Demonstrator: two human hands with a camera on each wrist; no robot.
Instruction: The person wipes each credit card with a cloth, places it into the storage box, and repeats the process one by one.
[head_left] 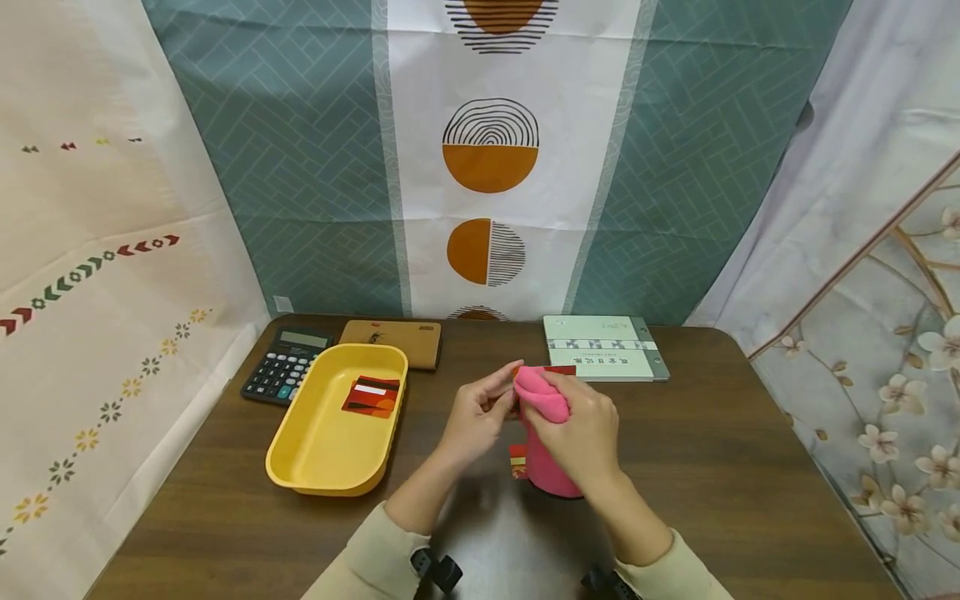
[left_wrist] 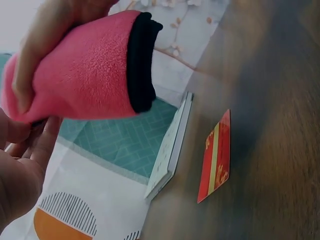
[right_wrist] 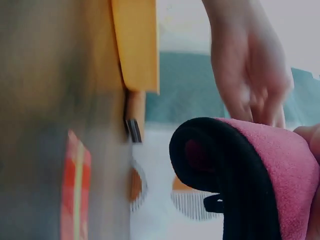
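Note:
My right hand [head_left: 581,425] grips a folded pink cloth [head_left: 551,462] with black edging, its lower part hanging over the table. Beside it on the left, my left hand [head_left: 476,417] pinches a red card [head_left: 562,369] that is mostly hidden behind the cloth. In the left wrist view, the left fingers [left_wrist: 42,145] meet the cloth's bunched end. Rolled black edging on the pink cloth [right_wrist: 295,165] faces the right wrist camera. Another red card [left_wrist: 215,157], with a yellow stripe, lies on the table below the hands.
A yellow tray [head_left: 288,454] stands on the left with red cards [head_left: 372,397] inside. Behind it are a black calculator [head_left: 285,367] and a brown box [head_left: 420,342]. A pale green notebook [head_left: 607,346] lies at the table's back edge, right of centre.

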